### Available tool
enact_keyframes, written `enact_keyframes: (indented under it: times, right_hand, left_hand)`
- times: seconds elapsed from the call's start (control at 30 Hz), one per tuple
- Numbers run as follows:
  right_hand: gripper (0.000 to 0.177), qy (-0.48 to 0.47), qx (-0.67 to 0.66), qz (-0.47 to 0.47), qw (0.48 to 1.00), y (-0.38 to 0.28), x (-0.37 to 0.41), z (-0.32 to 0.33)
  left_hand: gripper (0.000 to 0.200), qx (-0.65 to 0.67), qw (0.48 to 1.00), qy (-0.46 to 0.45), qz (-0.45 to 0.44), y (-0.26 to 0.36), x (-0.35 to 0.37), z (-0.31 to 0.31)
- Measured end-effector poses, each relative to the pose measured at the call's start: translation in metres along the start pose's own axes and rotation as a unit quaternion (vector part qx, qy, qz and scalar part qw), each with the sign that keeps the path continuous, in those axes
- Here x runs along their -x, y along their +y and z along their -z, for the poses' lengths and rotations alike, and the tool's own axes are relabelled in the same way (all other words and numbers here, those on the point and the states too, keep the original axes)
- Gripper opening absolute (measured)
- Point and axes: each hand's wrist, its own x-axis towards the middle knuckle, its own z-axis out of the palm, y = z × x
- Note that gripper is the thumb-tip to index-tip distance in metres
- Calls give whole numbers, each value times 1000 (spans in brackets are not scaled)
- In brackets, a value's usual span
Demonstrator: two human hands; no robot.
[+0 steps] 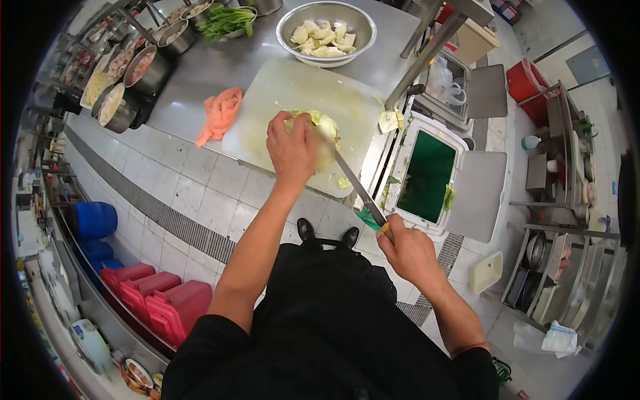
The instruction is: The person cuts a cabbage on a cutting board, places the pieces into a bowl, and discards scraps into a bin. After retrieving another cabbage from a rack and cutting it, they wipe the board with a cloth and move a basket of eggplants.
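Note:
My left hand presses down on a piece of pale green cabbage on the white cutting board, with its fingers curled over the top. In my right hand is a long knife, gripped by its yellowish handle. The blade slants up and left, and its blurred far end is at the cabbage's right side. Behind the board, a metal bowl holds several cut cabbage pieces. A small cabbage piece lies by the board's right edge.
An orange cloth lies left of the board. Leafy greens and metal pots stand at the back left. To the right are an open bin with a green inside, a metal post and a grey lid.

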Motion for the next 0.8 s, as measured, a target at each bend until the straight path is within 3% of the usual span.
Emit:
enact_keyframes:
  times: [0.4, 0.67, 0.8]
  right_hand:
    - [26, -6, 4, 12, 1000, -5, -13, 12]
    - [26, 3, 19, 43, 999, -26, -138, -7]
    - [28, -47, 29, 42, 998, -27, -130, 7]
  left_hand:
    - [15, -18, 999, 14, -29, 9, 0, 0]
    - [15, -54, 998, 10, -32, 25, 3, -5]
    - [15, -68, 997, 34, -16, 24, 5, -6]
